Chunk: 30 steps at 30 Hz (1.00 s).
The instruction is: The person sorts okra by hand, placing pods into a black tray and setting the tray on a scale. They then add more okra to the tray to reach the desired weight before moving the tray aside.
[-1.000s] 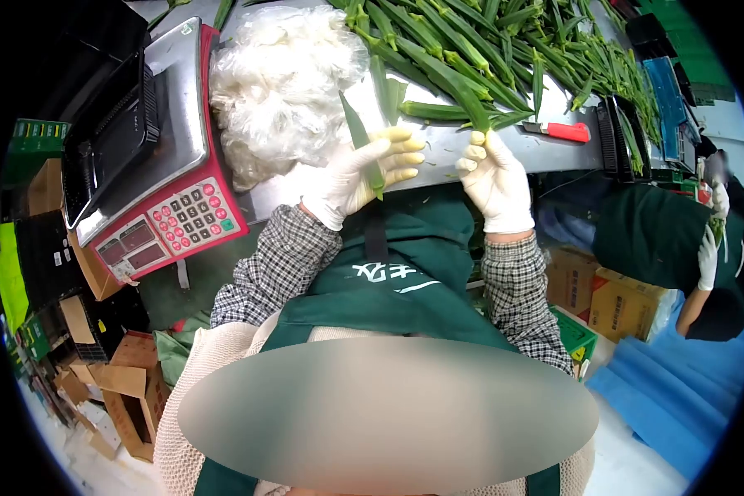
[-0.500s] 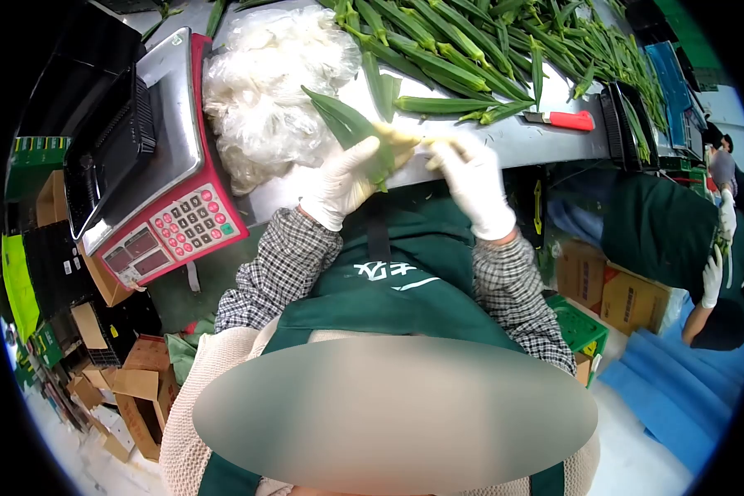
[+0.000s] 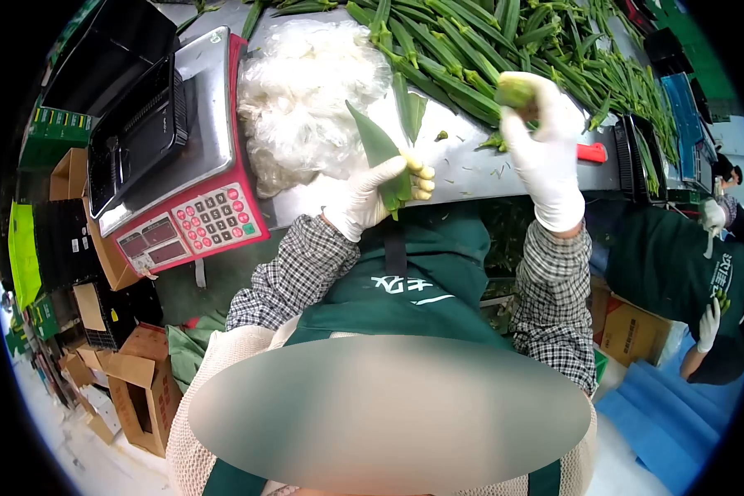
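Note:
My left hand (image 3: 376, 188), in a white glove, is closed round several green okra pods (image 3: 378, 149) whose tips point up and left. To the right, my right hand (image 3: 546, 149) is raised over the near edge of the okra pile (image 3: 471, 50). Its thumb and forefinger pinch an okra pod (image 3: 517, 93), seen end-on and slightly blurred. A crumpled heap of clear plastic bags (image 3: 310, 103) lies left of my left hand. The red handle of a knife (image 3: 591, 152) shows just right of my right hand, its blade hidden.
A red scale (image 3: 215, 219) with a black tray (image 3: 140, 132) on it stands left. Another black tray (image 3: 641, 157) is at the table's right end. At far right a co-worker in a green apron (image 3: 670, 256) holds something green. Cardboard boxes (image 3: 140, 388) lie lower left.
My right hand has moved up and right, away from my left hand, to the okra pile and now holds a pod. The view has shifted slightly. My left hand keeps its pods.

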Tool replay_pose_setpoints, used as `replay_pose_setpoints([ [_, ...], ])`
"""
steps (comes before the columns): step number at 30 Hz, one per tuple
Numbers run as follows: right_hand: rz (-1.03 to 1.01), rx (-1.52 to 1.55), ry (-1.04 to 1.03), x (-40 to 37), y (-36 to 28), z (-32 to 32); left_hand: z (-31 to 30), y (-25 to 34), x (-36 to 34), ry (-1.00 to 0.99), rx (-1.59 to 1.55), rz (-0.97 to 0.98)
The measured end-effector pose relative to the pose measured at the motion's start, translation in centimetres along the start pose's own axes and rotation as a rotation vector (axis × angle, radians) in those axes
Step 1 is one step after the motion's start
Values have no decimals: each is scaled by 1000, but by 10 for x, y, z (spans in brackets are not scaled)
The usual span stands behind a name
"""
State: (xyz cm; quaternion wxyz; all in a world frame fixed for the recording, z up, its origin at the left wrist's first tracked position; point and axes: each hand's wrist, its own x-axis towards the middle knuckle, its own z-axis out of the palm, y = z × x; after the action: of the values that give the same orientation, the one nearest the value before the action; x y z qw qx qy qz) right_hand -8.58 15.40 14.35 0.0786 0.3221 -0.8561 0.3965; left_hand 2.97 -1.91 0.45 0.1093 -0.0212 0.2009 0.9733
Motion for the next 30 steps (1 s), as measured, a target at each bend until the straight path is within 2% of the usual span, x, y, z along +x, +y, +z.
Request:
replay_pose_setpoints([
  [3, 159, 871, 18, -14, 10, 16, 3, 4, -1, 56, 68, -41],
  [6, 304, 1267, 5, -32, 23, 48, 9, 4, -1, 50, 19, -31],
  [8, 336, 1378, -10, -41, 28, 64, 10, 5, -2, 27, 6, -34],
  [11, 358, 1362, -9, -49, 28, 77, 10, 6, -1, 23, -3, -30],
  [15, 348, 1072, -21, -60, 23, 83, 15, 8, -2, 46, -38, -24],
  [18, 252, 711, -160, -70, 6, 86, 8, 4, -4, 63, -99, -8],
  [19, -118, 426, -175, -67, 6, 86, 3, 3, -5, 94, -134, -14],
  [20, -184, 347, -168, -64, 2, 81, 1, 2, -4, 77, -111, -8],
  [22, -124, 452, -186, -54, 9, 71, 6, 4, -1, 80, -49, 16],
  [23, 45, 514, -60, -51, 6, 70, 11, 6, -1, 75, -62, 16],
  [26, 60, 328, 28, -28, 30, 88, 7, 7, -2, 7, -73, 3],
  [28, 126, 180, -147, -18, 30, 96, 8, 7, -3, -32, -100, -8],
  [29, 89, 214, -152, -17, 47, 112, 7, 7, -3, -60, -101, -7],
  [30, 94, 52, -248, -10, 38, 109, 7, 7, -4, -86, -103, -5],
])
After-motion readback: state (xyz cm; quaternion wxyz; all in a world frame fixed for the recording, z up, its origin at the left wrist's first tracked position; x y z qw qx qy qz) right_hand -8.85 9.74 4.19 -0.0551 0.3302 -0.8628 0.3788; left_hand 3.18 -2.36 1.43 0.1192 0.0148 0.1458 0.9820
